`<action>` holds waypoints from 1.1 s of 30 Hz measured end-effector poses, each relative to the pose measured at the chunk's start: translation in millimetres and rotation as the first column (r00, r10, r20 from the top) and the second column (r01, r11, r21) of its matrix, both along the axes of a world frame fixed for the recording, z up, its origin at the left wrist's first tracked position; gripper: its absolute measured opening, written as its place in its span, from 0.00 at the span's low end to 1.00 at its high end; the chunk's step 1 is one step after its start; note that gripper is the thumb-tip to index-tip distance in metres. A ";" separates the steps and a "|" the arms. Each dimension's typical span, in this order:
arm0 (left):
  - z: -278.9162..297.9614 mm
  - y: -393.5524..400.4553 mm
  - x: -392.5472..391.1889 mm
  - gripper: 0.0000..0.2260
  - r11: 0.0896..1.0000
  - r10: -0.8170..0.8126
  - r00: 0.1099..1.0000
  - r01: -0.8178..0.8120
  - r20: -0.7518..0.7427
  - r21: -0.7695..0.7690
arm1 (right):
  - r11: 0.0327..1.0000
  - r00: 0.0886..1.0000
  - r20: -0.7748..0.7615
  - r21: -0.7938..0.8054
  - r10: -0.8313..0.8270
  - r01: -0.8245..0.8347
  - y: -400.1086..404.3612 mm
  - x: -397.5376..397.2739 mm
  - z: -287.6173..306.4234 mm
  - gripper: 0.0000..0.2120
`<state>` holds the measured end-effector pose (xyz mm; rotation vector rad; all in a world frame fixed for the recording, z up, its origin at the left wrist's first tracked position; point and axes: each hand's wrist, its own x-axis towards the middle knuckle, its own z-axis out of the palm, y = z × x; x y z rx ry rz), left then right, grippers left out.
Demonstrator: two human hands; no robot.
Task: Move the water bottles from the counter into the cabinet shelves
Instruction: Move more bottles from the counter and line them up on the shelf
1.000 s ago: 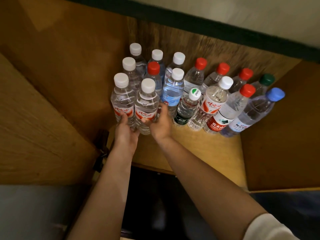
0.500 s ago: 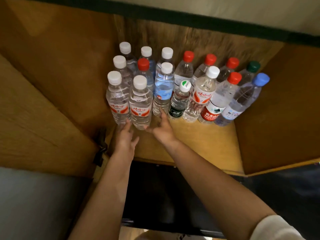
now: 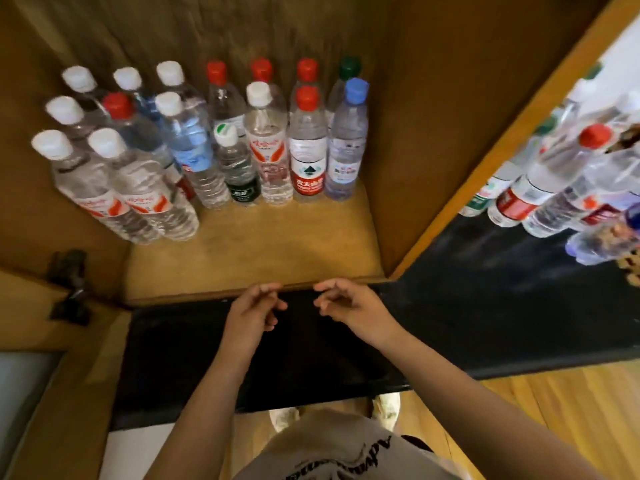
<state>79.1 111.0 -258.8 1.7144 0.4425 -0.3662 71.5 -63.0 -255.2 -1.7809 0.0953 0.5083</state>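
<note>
Shelf (image 3: 277, 258) ahead of my hands: many bottles (image 3: 221, 143) stocked. Right of them: more bottles (image 3: 554, 188) left on table (image 3: 485, 271). Left hand (image 3: 254, 311), right hand (image 3: 349, 306): loosely curled, empty.

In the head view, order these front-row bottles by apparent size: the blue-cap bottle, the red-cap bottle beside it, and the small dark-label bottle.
1-2. Blue-cap bottle and red-cap bottle: look alike, so unranked.
3. Small dark-label bottle, clearly shortest.

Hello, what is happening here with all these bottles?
A person is stocking water bottles into a wooden cabinet shelf. Many bottles stand upright in rows at the back of it, among them one with a blue cap at the right end. Both hands are empty now: the left hand and right hand hover, loosely curled, at the shelf's front edge. More bottles wait on the dark counter to the right.
</note>
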 end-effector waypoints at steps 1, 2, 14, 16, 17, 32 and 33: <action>0.0 -13.3 -1.8 0.08 0.998 -0.058 0.998 0.058 -0.006 0.023 | 1.000 1.000 0.016 -0.019 -0.011 0.012 -17.1 -6.7 1.4 0.11; 0.1 -27.0 -2.9 0.09 0.993 -0.113 0.994 0.113 -0.013 0.044 | 0.999 0.999 0.025 -0.035 -0.024 0.025 -34.6 -13.0 2.2 0.11; -10.5 -198.5 12.2 0.09 0.854 -0.508 0.861 0.508 -0.031 0.115 | 0.931 0.936 0.052 -0.100 -0.347 0.351 -233.6 -44.4 -4.5 0.11; -12.6 -225.1 21.7 0.10 0.845 -0.522 0.853 0.520 -0.021 0.126 | 0.904 0.911 0.050 -0.110 -0.409 0.412 -263.7 -43.8 -5.9 0.11; -13.5 -238.4 28.0 0.12 0.857 -0.502 0.865 0.500 -0.017 0.126 | 0.889 0.896 0.047 -0.118 -0.441 0.443 -278.7 -42.9 -6.8 0.11; 3.3 -320.5 136.4 0.46 0.993 -0.033 0.960 -0.002 0.277 0.122 | 0.483 0.457 0.289 0.021 -0.841 0.875 -414.7 6.7 -14.9 0.43; 4.7 -321.9 139.4 0.44 0.995 -0.048 0.955 0.018 0.291 0.103 | 0.514 0.482 0.284 0.044 -0.829 0.857 -418.5 10.0 -15.1 0.42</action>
